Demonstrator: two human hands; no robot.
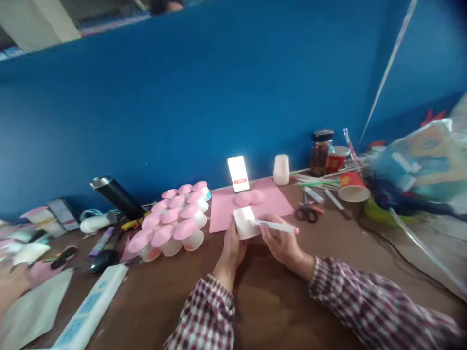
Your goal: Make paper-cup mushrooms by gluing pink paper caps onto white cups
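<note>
My left hand (233, 244) is closed round the lower left side of a white paper cup (245, 222), which lies tilted. In my right hand (283, 242) is a whitish marker (275, 225) with a pink end, its tip against or close to the cup's side. Just behind the cup, pink paper discs (249, 198) lie on a pink sheet (221, 209). A phone (238, 174) with a bright screen stands at the sheet's back edge. To the left are rows of white cups (193, 240) topped with pink discs.
White stacked cups (281, 169), a jar (321, 153), scissors (306, 212), a red cup (353, 187) and pens are on the right. A black flask (117, 197) and white power strip (93, 306) lie left. Another person's hand (12, 284) shows at far left.
</note>
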